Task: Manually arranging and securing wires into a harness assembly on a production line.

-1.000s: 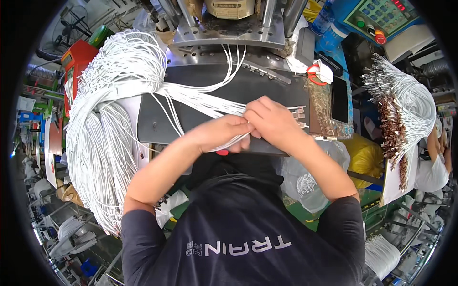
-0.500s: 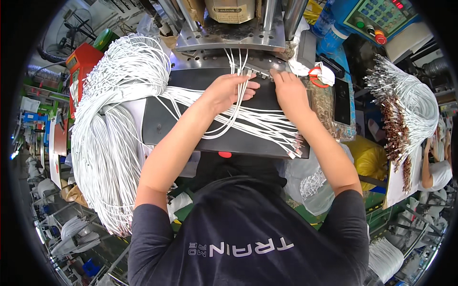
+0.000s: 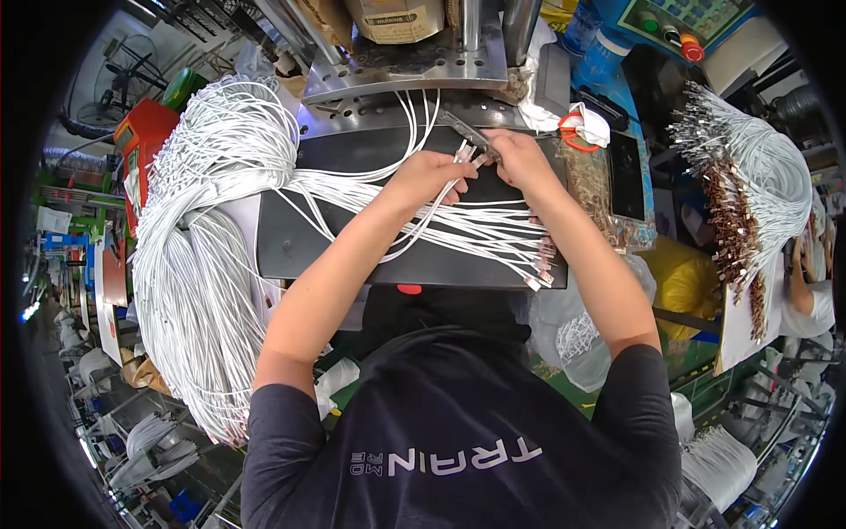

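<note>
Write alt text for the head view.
Both hands, left hand and right hand, pinch a white cable end at a metal press. More white cables drape over a black mat.

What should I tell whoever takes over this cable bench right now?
Left hand: pinching one white cable's end near the machine's metal base.
Right hand: grip on that same cable's tip, beside the left.
Done: a row of cables with fitted connectors lies across the black mat.
Left: the big bundle of white cables hanging off the mat's left side. How many are unfinished cannot be told.
</note>
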The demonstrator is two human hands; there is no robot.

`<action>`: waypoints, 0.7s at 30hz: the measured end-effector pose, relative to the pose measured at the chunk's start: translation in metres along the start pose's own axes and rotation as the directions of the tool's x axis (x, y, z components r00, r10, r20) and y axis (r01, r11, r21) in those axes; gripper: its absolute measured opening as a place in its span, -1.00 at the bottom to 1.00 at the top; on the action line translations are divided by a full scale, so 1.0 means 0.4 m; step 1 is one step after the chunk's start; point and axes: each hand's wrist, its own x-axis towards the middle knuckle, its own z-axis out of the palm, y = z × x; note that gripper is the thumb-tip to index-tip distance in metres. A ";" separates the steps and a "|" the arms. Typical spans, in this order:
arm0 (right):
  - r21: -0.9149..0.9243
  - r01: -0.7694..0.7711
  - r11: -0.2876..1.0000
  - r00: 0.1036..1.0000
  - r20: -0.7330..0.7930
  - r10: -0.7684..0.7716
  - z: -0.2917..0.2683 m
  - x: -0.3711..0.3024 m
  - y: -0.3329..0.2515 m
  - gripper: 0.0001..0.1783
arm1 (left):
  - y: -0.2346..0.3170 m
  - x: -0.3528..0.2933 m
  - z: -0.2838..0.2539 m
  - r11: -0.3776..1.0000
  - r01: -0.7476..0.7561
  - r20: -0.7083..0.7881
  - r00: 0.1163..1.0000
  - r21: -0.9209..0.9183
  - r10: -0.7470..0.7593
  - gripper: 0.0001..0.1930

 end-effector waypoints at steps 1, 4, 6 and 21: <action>-0.090 0.063 0.994 0.998 -0.016 -0.065 0.010 0.000 0.009 -0.55 | 0.001 0.002 -0.002 1.000 0.003 -0.013 1.000 -0.005 -0.003 -0.70; -0.254 0.166 0.953 0.983 -0.032 -0.180 0.027 0.000 0.027 -0.58 | -0.006 0.015 -0.002 0.999 -0.020 0.004 1.000 -0.049 0.020 -0.70; -0.400 0.232 0.887 0.962 -0.043 -0.271 0.033 -0.008 0.034 -0.58 | -0.010 0.014 -0.001 0.997 -0.028 0.015 0.999 -0.073 0.030 -0.70; -0.267 0.224 0.937 0.974 0.044 -0.220 0.023 0.019 0.028 -0.62 | -0.014 0.002 0.024 0.988 -0.082 -0.013 0.997 -0.131 0.081 -0.77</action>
